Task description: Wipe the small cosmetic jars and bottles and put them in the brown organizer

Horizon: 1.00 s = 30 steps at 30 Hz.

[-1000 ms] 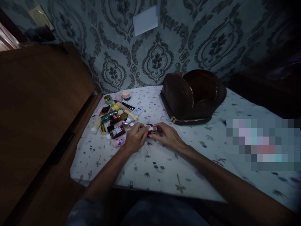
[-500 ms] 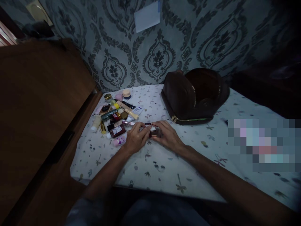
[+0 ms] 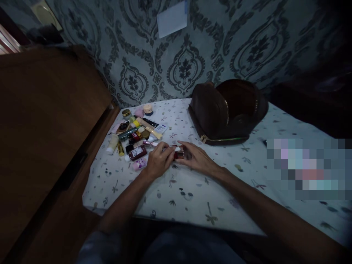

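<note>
A small dark red bottle [image 3: 179,151] with a shiny band lies sideways between my hands, low over the patterned cloth. My left hand [image 3: 160,160] is closed round its left end, thumb and fingertips pressed together there. On the other end my right hand [image 3: 195,157] grips it between thumb and fingers. Just left of my left hand are several cosmetics, among them a dark red bottle with a white label [image 3: 137,152], a pink and white tube [image 3: 140,164] and a gold tube [image 3: 120,149].
An open brown bag [image 3: 211,113] with a gold zip stands at the back right of the cloth-covered table [image 3: 176,205]. Two jars, one with a pale lid [image 3: 148,109], are by the wall. A wooden panel [image 3: 49,121] borders the left side.
The fingers of my right hand have shifted and spread slightly at the bottle's right end, showing more of its red side. My left hand is nearly unmoved.
</note>
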Each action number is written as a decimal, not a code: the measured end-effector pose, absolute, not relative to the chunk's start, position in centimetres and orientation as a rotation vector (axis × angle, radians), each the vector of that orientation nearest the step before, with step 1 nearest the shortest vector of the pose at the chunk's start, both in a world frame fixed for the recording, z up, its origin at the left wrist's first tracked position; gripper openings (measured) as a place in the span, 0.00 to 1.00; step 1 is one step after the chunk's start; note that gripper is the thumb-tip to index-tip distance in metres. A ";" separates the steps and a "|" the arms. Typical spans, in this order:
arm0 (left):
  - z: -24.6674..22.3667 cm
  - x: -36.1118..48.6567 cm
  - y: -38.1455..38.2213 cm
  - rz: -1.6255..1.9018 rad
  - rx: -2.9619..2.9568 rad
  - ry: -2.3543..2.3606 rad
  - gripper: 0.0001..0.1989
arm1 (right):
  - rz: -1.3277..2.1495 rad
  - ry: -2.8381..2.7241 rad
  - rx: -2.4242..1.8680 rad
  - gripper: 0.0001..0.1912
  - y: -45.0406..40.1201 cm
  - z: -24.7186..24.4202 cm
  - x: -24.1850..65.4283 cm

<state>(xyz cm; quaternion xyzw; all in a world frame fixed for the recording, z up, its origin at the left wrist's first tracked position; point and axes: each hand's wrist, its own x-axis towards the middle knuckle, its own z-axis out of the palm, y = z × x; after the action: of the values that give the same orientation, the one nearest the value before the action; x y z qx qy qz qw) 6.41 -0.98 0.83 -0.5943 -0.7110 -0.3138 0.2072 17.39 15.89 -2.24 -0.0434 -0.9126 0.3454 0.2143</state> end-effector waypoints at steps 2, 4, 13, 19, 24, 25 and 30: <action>0.9 6.4 -1.0 -0.882 -1.650 -2.000 0.11 | 1.009 -2.539 -0.133 0.31 16.0 -2.0 17.3; 0.9 6.3 -1.0 -0.892 -1.646 -2.011 0.11 | 1.047 -2.536 -0.127 0.27 16.0 -1.7 17.2; 1.1 6.3 -1.1 -0.877 -1.638 -1.991 0.11 | 1.049 -2.470 -0.103 0.26 15.7 -1.8 17.3; 1.1 6.3 -1.0 -0.834 -1.636 -1.970 0.10 | 1.006 -2.402 -0.071 0.26 15.6 -2.0 17.2; 1.1 6.4 -1.0 -0.793 -1.655 -1.945 0.10 | 0.918 -2.359 -0.020 0.25 15.4 -1.7 17.4; 1.1 6.5 -1.1 -0.789 -1.661 -1.933 0.10 | 0.901 -2.355 -0.005 0.25 15.4 -1.7 17.4; 1.0 6.5 -1.0 -0.761 -1.653 -1.903 0.09 | 0.818 -2.392 0.070 0.23 15.0 -1.6 17.6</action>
<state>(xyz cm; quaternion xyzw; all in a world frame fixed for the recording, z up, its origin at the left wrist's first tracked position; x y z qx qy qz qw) 6.55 -1.04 0.99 -0.6077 -0.6996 -0.2796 0.2514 17.57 14.96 -1.56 0.0262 -0.9018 0.3083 0.3015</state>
